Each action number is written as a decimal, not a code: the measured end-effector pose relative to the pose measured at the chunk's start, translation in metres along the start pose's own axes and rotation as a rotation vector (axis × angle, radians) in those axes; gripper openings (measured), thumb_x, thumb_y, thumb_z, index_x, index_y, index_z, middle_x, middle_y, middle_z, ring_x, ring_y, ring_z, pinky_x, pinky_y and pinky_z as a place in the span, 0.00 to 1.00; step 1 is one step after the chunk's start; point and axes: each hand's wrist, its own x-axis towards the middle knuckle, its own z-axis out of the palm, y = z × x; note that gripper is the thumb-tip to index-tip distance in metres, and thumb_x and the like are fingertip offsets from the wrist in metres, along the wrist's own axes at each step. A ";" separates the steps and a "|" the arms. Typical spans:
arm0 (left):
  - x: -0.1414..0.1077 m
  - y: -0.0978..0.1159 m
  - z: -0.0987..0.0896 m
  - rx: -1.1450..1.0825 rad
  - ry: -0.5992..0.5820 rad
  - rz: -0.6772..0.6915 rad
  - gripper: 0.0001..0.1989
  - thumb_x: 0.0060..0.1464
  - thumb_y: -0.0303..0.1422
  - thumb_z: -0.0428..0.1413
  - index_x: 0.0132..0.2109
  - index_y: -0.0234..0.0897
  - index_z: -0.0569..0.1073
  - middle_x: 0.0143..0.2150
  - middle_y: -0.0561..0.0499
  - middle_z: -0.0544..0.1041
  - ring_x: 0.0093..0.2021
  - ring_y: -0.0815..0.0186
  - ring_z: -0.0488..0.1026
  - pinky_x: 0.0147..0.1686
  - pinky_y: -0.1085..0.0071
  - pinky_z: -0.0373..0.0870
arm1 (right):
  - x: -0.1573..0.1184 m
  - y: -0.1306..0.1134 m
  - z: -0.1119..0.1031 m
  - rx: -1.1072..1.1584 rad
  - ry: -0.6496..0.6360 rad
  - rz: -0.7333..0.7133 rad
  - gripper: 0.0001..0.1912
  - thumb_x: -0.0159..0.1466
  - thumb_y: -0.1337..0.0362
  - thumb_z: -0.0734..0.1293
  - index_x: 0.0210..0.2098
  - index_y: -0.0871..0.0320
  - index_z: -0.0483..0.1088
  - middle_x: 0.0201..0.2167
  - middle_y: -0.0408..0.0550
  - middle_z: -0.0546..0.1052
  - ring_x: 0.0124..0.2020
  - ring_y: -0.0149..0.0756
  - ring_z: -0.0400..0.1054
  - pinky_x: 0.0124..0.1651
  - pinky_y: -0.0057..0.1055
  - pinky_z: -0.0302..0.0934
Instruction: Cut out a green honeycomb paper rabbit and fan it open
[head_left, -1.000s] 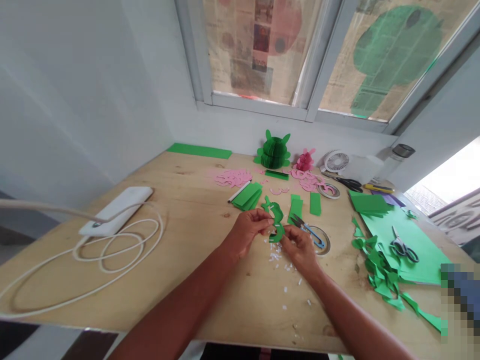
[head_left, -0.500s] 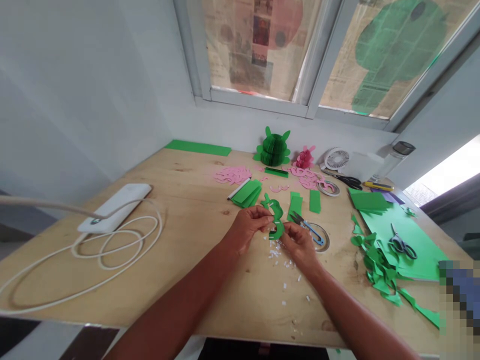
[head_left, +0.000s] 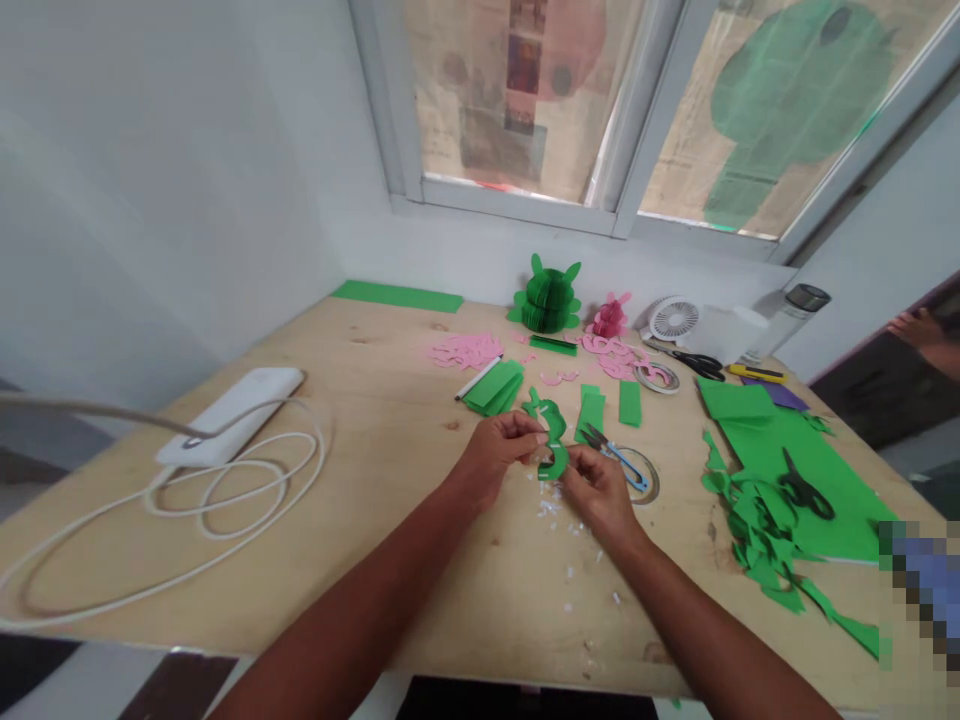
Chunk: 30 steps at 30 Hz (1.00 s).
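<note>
The left hand pinches a green paper cutout at its upper part, and the right hand grips its lower end. The cutout sits between them, above white paper scraps on the wooden tabletop. Blue-handled snips lie just beyond the right hand.

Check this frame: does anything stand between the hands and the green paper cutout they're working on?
Nothing visible does. The left hand and right hand are both on the green paper cutout. White paper scraps lie below them, and blue-handled snips lie beyond the right hand, neither in the way.
</note>
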 end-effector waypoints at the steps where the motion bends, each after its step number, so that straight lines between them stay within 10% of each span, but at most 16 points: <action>1: 0.000 0.000 0.000 0.003 -0.003 -0.001 0.10 0.32 0.31 0.66 0.25 0.32 0.74 0.21 0.54 0.71 0.21 0.74 0.64 0.22 0.76 0.59 | 0.000 0.000 0.000 -0.001 -0.002 0.000 0.13 0.57 0.55 0.66 0.26 0.59 0.70 0.20 0.41 0.67 0.22 0.29 0.58 0.27 0.26 0.55; 30: 0.002 -0.003 -0.004 0.038 -0.006 -0.035 0.12 0.32 0.32 0.67 0.28 0.31 0.77 0.25 0.51 0.74 0.22 0.72 0.66 0.22 0.75 0.58 | -0.001 0.002 -0.001 -0.011 -0.024 -0.023 0.13 0.58 0.55 0.65 0.27 0.59 0.72 0.22 0.43 0.71 0.23 0.30 0.61 0.29 0.27 0.57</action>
